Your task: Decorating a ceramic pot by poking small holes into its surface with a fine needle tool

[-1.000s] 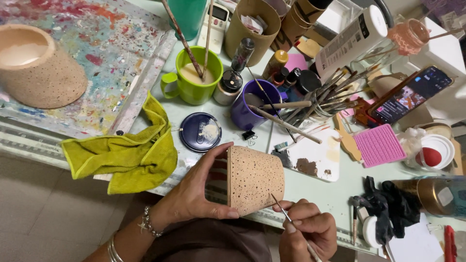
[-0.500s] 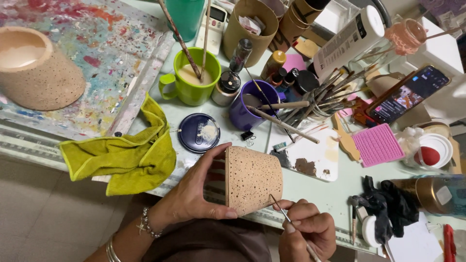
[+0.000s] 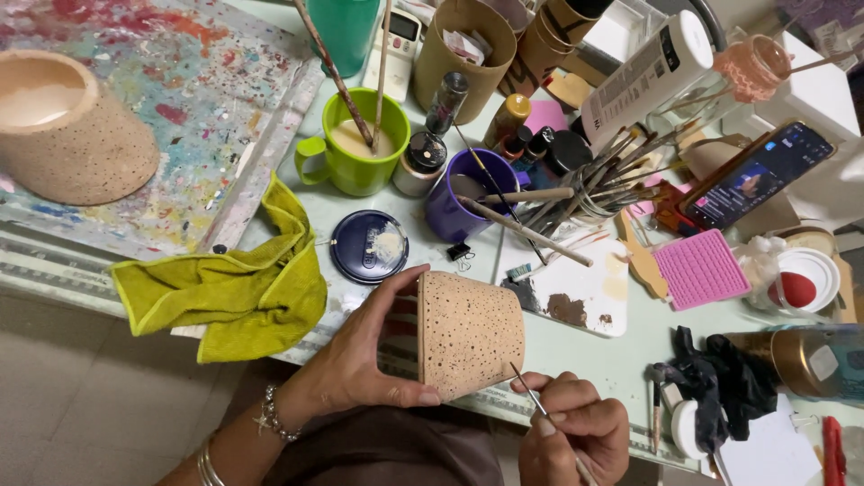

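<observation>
My left hand (image 3: 364, 355) grips a speckled tan pot (image 3: 470, 331) lying on its side at the table's near edge, thumb under it and fingers over its rim. My right hand (image 3: 574, 434) pinches a thin paintbrush (image 3: 531, 396), whose tip touches the pot's lower right side. A second, larger speckled pot (image 3: 67, 126) stands on the paint-splattered board (image 3: 193, 99) at the far left.
A yellow-green cloth (image 3: 229, 283) lies left of my hand. Behind the pot sit a blue round tin lid (image 3: 369, 245), a green mug (image 3: 355, 153) and a purple mug (image 3: 468, 193) with brushes, a smeared white palette (image 3: 567, 292), a pink mat (image 3: 700, 268), a phone (image 3: 754, 175) and a black cloth (image 3: 720, 382).
The pot and both hands stay almost in place. The brush tip has shifted slightly along the pot's lower side.
</observation>
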